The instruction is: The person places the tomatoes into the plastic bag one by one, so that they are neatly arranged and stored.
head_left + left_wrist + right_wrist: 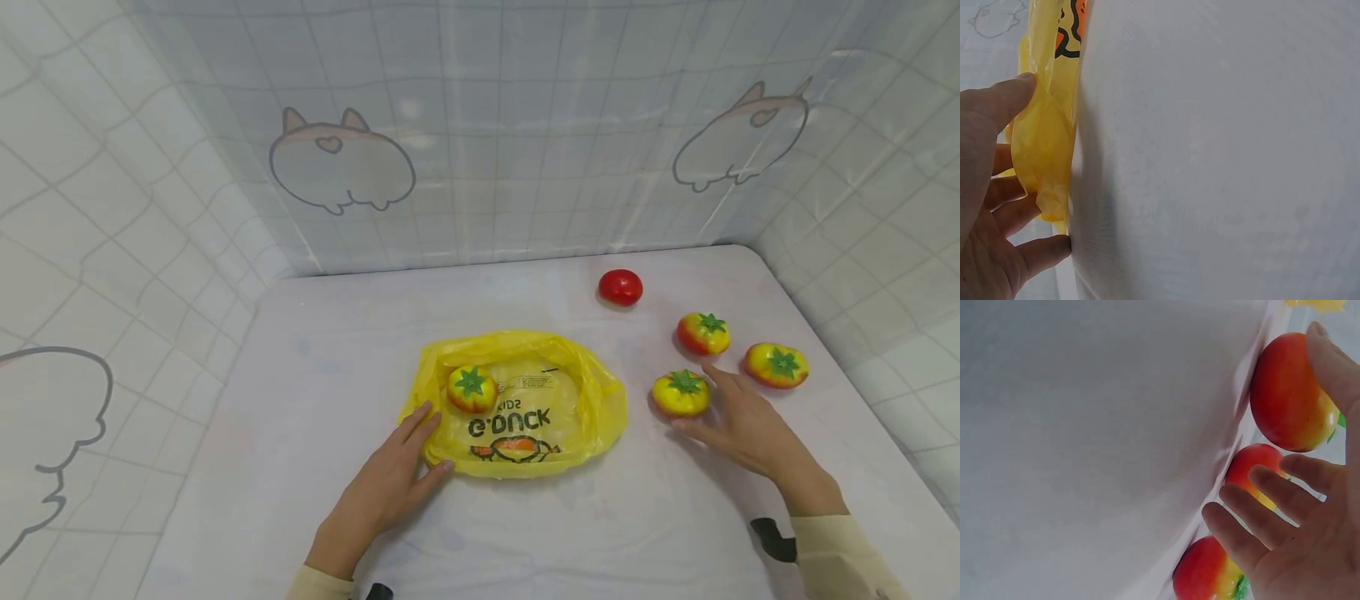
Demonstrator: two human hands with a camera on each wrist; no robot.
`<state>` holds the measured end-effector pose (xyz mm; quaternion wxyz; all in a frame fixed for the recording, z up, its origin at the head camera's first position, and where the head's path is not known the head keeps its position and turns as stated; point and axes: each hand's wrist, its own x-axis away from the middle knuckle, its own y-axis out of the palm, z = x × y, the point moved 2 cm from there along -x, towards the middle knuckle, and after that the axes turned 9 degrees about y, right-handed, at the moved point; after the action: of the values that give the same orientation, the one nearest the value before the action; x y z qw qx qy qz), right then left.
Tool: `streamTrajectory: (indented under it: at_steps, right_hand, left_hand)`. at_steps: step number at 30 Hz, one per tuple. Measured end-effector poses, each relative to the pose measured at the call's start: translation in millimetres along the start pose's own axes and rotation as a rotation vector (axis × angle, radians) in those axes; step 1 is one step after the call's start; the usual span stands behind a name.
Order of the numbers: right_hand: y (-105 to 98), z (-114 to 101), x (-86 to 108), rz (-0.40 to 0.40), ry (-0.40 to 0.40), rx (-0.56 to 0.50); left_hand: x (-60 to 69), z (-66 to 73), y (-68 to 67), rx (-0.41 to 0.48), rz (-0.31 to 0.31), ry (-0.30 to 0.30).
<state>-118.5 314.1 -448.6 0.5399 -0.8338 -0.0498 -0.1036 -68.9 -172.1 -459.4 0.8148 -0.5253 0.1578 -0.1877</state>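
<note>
Soft light casts faint shadow beneath the right grip [744, 427]. Pale glare marks the backdrop [487, 150] beyond it. Wrist views look dimmer.

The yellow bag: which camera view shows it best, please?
The head view: nearly the whole yellow bag shows, with its printing and the fruit inside. The left wrist view shows only part of it, beside the left hand; the right wrist view, only a small yellow piece, probably the bag.

The left fingers [411, 424] touch a yellow bag [592, 392], the right fingers [722, 381] beside a yellow fruit [679, 395].
</note>
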Motion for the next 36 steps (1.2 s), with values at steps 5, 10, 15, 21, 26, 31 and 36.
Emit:
streamTrajectory:
  at_steps: [5, 10, 15, 21, 26, 31, 36]
  right_hand:
    - [1.2, 2.7, 0.8, -0.037, 0.014, 0.008]
    - [1.2, 2.7, 1.6, -0.033, 0.009, 0.023]
    - [0.0, 1.4, 1.1, -0.016, 0.0, 0.022]
    - [0.7, -2.8, -2.5, 0.014, -0.029, -0.013]
    - [3.3, -8.2, -5.0, -0.024, -0.022, -0.031]
    - [4.4, -10.9, -6.5, -0.04, -0.011, -0.026]
    - [4.9, -10.0, -7.2, -0.017, -0.017, -0.013]
  left_hand:
    - [-0.4, 0.1, 0.0, 0.002, -0.007, -0.007]
    - [0.0, -0.3, 0.0, 0.004, -0.015, -0.016]
    - [0.6, -0.7, 0.4, 0.004, -0.01, -0.02]
    - [1.0, -0.8, 1.0, 0.01, -0.012, -0.019]
    - [1.4, -0.5, 0.5, 0.019, -0.006, -0.018]
    - [1.4, -0.1, 0.4, 0.015, -0.008, -0.02]
    - [1.2, -0.2, 0.7, 0.018, -0.013, -0.025]
